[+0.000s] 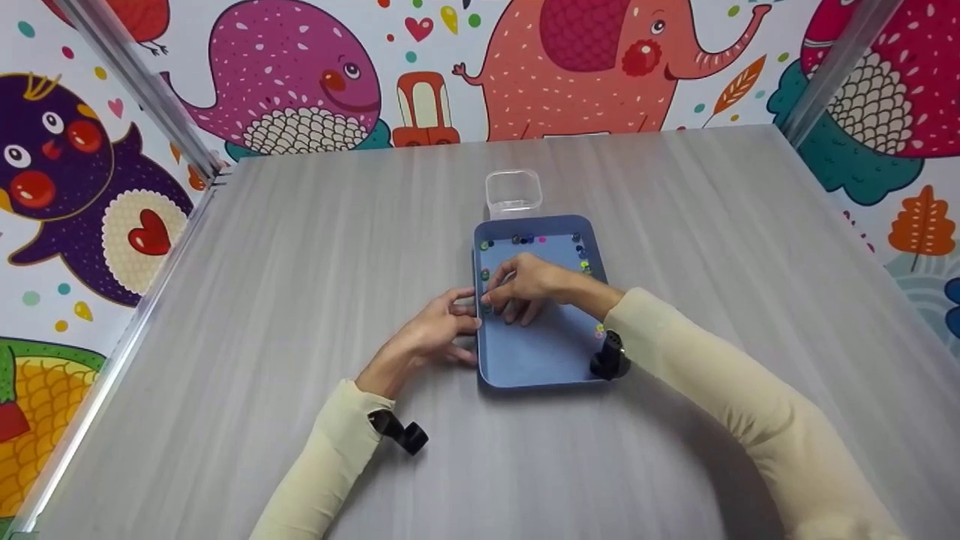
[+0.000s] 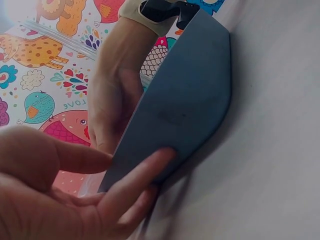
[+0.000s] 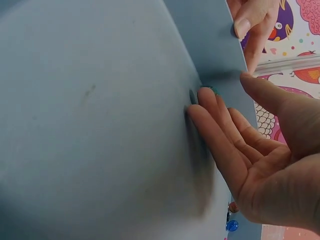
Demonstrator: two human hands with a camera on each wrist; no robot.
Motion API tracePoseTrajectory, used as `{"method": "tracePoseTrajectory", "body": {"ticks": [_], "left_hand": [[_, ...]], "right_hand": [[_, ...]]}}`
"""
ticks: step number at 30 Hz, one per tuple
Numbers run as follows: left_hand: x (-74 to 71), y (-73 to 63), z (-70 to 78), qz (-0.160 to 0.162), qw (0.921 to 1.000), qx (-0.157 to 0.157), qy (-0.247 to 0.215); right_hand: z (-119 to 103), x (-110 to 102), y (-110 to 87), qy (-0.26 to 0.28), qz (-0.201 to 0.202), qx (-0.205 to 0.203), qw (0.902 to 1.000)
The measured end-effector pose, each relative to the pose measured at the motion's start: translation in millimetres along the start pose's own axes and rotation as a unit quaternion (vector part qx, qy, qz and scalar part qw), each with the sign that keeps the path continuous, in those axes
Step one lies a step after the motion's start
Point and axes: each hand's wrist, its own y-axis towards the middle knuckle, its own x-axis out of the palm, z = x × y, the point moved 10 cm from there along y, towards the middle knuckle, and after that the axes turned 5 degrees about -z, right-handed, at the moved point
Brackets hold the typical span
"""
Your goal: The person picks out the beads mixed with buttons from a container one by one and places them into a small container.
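A blue rectangular tray (image 1: 540, 367) sits on the table with small colourful beads along its inner edges. My left hand (image 1: 433, 328) is at the tray's left side, and in the left wrist view its fingers (image 2: 137, 180) press the outer wall without curling round it. Inside the tray, my right hand (image 1: 529, 283) reaches down by the left wall. In the right wrist view its extended fingertips (image 3: 192, 109) are at the corner of floor and wall, beside a teal bead (image 3: 215, 90) that they partly hide. The thumb is apart from the fingers, near the rim.
A clear plastic container (image 1: 514, 204) stands just behind the tray. Yellow-green beads (image 1: 585, 265) lie along the right wall, and a pink bead (image 1: 542, 239) by the far wall. Black wrist cameras (image 1: 609, 356) hang from both sleeves. Printed panels border the grey table (image 1: 337, 240).
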Motion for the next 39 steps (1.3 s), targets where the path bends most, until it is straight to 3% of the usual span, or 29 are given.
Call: {"method": "tracePoseTrajectory", "body": {"ticks": [26, 39], "left_hand": [[-0.9, 1.1, -0.4, 0.0, 1.0, 0.002, -0.004], [-1.1, 1.1, -0.4, 0.001, 0.9999, 0.002, -0.014]], "right_hand": [[3.1, 0.0, 6.3, -0.022, 0.004, 0.024, 0.9995], [0.1, 1.1, 7.8, -0.049, 0.009, 0.012, 0.9987]]}}
